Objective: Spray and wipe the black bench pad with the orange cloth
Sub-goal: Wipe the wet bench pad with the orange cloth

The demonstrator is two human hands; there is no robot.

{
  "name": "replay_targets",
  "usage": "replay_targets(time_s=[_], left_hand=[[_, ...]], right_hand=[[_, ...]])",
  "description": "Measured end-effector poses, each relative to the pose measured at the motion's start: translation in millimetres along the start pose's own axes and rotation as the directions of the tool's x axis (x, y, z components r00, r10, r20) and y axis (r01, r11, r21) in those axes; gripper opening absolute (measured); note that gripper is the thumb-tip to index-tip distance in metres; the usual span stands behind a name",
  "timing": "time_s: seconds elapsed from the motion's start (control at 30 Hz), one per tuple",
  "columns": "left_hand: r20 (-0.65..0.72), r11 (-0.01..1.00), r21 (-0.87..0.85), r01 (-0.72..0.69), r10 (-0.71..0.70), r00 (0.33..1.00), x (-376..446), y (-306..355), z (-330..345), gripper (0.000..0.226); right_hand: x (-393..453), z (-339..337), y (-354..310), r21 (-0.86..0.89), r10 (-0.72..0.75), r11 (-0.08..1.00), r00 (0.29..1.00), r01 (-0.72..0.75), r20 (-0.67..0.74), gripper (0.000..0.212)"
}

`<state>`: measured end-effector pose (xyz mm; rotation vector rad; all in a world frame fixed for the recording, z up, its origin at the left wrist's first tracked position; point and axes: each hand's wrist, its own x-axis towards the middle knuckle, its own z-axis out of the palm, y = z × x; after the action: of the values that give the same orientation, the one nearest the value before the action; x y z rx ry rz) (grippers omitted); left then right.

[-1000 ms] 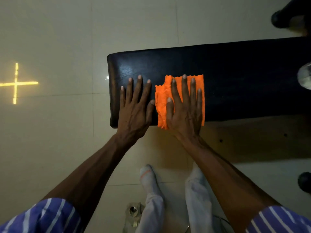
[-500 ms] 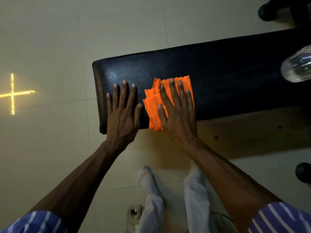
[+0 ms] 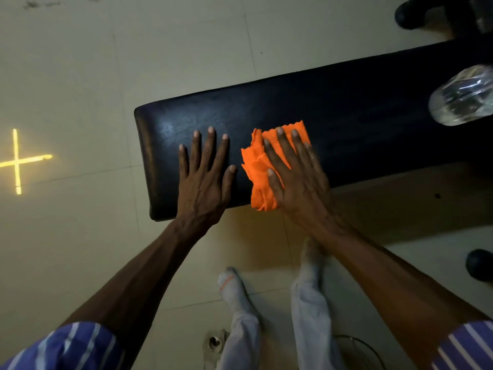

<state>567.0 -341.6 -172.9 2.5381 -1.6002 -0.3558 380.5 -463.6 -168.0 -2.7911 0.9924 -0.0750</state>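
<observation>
the orange cloth (image 3: 262,169) lies bunched on the near-left part of the black bench pad (image 3: 346,108), its lower fold hanging just over the pad's near edge. the right hand (image 3: 296,177) lies flat on the cloth, fingers spread and pointing away from the person; it presses the cloth down rather than closing around it. the left hand (image 3: 204,180) rests open and flat on the bare pad just beside the cloth, holding nothing, between the cloth and the pad's left end. the pad's long axis runs from this left end away to the upper right, so most of its surface lies to the right of the cloth. the right hand is therefore the nearer one for a stroke along that axis. a clear plastic bottle (image 3: 464,97) lies on the pad well apart, at the right edge of view.
</observation>
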Motion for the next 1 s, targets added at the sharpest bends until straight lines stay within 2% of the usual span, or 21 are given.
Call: replay_targets(time_s=[0.07, 0.13, 0.2, 0.23, 0.27, 0.33, 0.4, 0.47, 0.5, 0.57, 0.67, 0.73, 0.8, 0.9, 0.93, 1.0], left_hand=[[-0.014, 1.0, 0.016, 0.004, -0.004, 1.0, 0.1, 0.4, 1.8, 0.063], [-0.029, 1.0, 0.021, 0.005, -0.005, 1.0, 1.1, 0.8, 4.9, 0.063], [-0.045, 1.0, 0.012, 0.015, -0.014, 0.999, 2.1, 0.2, 7.0, 0.063], [-0.052, 1.0, 0.008, 0.021, -0.02, 0.998, 2.9, 1.0, 7.2, 0.063], [-0.056, 1.0, 0.0, 0.026, -0.026, 0.998, 4.4, 2.5, 6.5, 0.063], [-0.05, 0.999, -0.027, 0.027, -0.028, 0.998, 7.7, 7.8, 3.8, 0.063], [-0.041, 0.999, -0.039, 0.001, -0.002, 0.999, 11.9, 16.2, 0.1, 0.063], [-0.034, 0.998, -0.05, -0.032, 0.031, 0.999, 17.4, 25.6, -1.9, 0.064], [-0.034, 0.998, -0.055, -0.045, 0.043, 0.998, 19.8, 30.1, -2.1, 0.064], [-0.034, 0.996, -0.06, -0.065, 0.063, 0.997, 24.1, 39.6, -0.5, 0.063], [-0.034, 0.993, -0.06, -0.102, 0.1, 0.994, 31.7, 52.4, 3.5, 0.063], [-0.029, 0.991, -0.064, -0.118, 0.116, 0.993, 36.3, 60.6, 6.0, 0.063], [-0.017, 0.99, -0.079, -0.121, 0.12, 0.993, 40.7, 70.0, 6.9, 0.063], [-0.007, 0.987, -0.089, -0.134, 0.134, 0.991, 48.3, 83.8, 6.4, 0.063], [-0.008, 0.986, -0.088, -0.139, 0.139, 0.99, 50.8, 88.0, 6.4, 0.063], [-0.017, 0.985, -0.092, -0.146, 0.145, 0.989, 57.3, 95.2, 7.1, 0.063]], right_hand=[[9.1, -6.9, 25.4, -0.006, -0.001, 1.0, 1.0, 0.001, 0.001, 0.058], [26.5, -11.6, 37.6, 0.032, 0.142, 0.99, 0.988, -0.14, -0.061, 0.057], [38.5, -10.8, 24.9, 0.061, 0.313, 0.949, 0.943, -0.308, -0.111, 0.057], [39.0, -8.3, 13.5, 0.058, 0.354, 0.935, 0.925, -0.349, -0.135, 0.057], [34.7, -5.2, 3.0, 0.056, 0.353, 0.936, 0.924, -0.349, -0.145, 0.057], [14.1, -0.8, -6.4, 0.045, 0.234, 0.972, 0.967, -0.231, -0.102, 0.057], [-3.3, -3.8, 7.5, 0.012, 0.087, 0.996, 0.996, -0.087, -0.029, 0.058], [-2.3, -10.7, 34.0, -0.01, 0.032, 0.999, 0.999, -0.032, 0.004, 0.058], [2.5, -14.1, 47.1, -0.006, 0.061, 0.998, 0.998, -0.061, 0.0, 0.057], [17.4, -21.6, 66.8, 0.032, 0.216, 0.976, 0.976, -0.214, -0.042, 0.056], [29.3, -24.0, 63.8, 0.05, 0.366, 0.93, 0.926, -0.363, -0.089, 0.057], [16.8, -18.0, 50.1, 0.041, 0.33, 0.944, 0.939, -0.327, -0.094, 0.057], [-6.9, -14.9, 48.4, 0.02, 0.216, 0.976, 0.975, -0.216, -0.044, 0.057], [-22.4, -21.6, 80.0, 0.017, 0.074, 0.997, 0.997, -0.074, 0.029, 0.057], [-18.5, -23.8, 92.8, 0.026, 0.077, 0.997, 0.997, -0.077, 0.009, 0.057], [-1.0, -29.1, 113.6, 0.062, 0.214, 0.976, 0.975, -0.21, -0.068, 0.055]])
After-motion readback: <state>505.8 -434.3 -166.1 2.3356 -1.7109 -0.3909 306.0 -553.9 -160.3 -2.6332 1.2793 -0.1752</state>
